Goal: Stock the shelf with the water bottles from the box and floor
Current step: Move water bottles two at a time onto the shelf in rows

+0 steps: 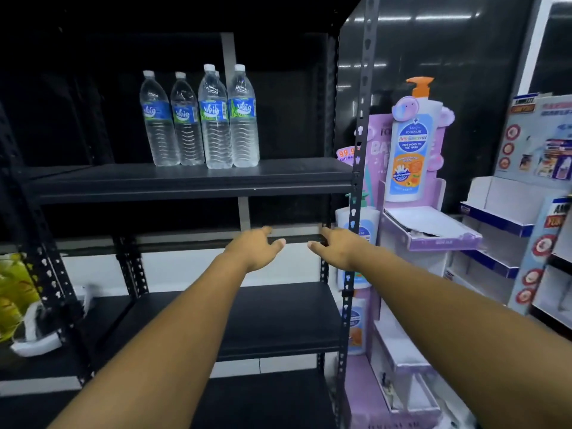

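Several clear water bottles (201,119) with blue and green labels and white caps stand upright in a tight group on the upper board of a black metal shelf (192,184). Both my arms reach forward below that board. My left hand (257,247) and my right hand (335,246) hover side by side with relaxed fingers, holding nothing, well under the bottles. The box and the floor are out of view.
A lower black shelf board (247,317) lies under my arms. A purple cardboard display (414,187) with a big pump-bottle cutout stands right of the shelf post (356,187). White and blue display racks (501,212) fill the far right. Yellow packs (15,298) sit at the left.
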Demonstrator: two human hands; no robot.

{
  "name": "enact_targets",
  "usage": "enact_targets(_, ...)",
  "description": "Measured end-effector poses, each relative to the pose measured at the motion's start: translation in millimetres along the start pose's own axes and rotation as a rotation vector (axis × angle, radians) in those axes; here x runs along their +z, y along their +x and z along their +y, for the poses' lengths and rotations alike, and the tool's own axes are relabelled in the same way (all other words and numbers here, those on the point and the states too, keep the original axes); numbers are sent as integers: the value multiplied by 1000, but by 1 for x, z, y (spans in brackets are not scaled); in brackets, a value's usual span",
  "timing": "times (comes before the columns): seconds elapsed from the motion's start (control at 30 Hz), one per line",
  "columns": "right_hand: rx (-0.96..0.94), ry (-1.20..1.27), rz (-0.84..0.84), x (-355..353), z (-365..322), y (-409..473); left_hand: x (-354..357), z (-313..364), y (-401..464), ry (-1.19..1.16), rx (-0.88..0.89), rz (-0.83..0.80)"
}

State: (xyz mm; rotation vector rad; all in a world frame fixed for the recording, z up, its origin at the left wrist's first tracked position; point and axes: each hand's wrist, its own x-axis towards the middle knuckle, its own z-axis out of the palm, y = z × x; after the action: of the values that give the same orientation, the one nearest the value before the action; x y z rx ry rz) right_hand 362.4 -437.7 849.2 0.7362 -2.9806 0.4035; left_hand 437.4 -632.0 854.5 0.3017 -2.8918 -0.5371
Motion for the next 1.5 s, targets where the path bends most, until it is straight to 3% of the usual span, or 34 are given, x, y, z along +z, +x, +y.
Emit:
enact_targets(0.87, 167, 53, -294, 183, 3, -40, 149, -96, -49, -63, -33, -285)
enact_targets(1.5, 58, 123, -547, 344, -4, -31, 277, -213, -94, -206, -312, -332)
